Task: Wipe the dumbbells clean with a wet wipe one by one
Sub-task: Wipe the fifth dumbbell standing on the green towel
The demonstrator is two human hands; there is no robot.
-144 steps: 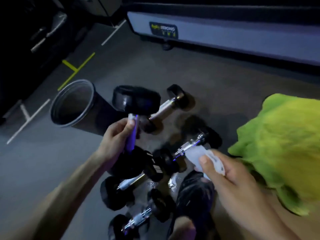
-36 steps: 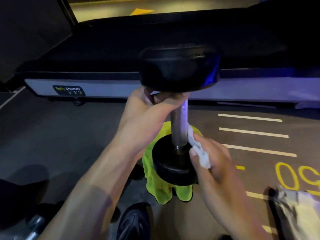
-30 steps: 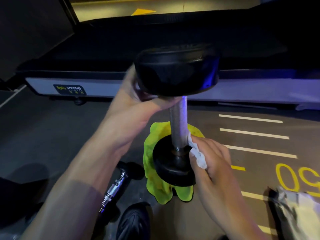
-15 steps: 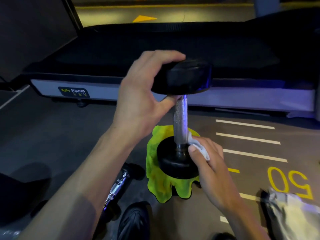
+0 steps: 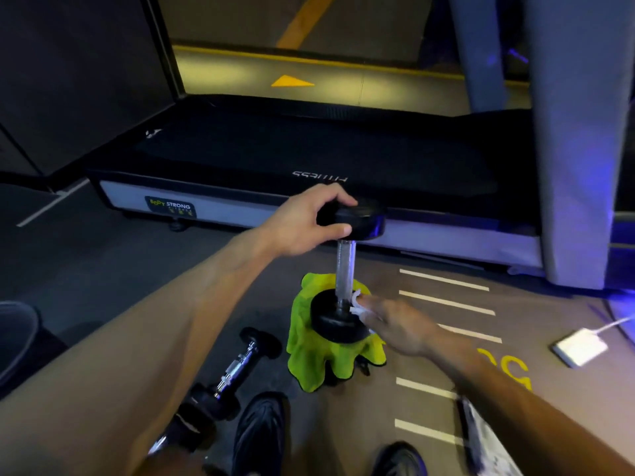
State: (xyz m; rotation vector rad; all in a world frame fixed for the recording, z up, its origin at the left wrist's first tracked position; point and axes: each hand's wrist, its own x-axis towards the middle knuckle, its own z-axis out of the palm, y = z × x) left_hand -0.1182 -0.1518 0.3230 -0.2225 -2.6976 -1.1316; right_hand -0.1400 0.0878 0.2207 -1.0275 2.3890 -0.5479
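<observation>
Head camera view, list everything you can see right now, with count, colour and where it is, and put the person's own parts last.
upright black dumbbell with steel handle: 1, black and silver, standing on end on the cloth
white wet wipe: 1, white, at the handle's base
lime-green microfibre cloth: 1, under the upright dumbbell
small black dumbbell lying on the floor: 1, black and chrome, left of the cloth
treadmill: 1, black deck with grey side rail, behind
white flat box with cable: 1, right floor
dark bin: 1, left edge
black shoes: 2, bottom
left hand: grips the top weight
right hand: holds the wipe
</observation>
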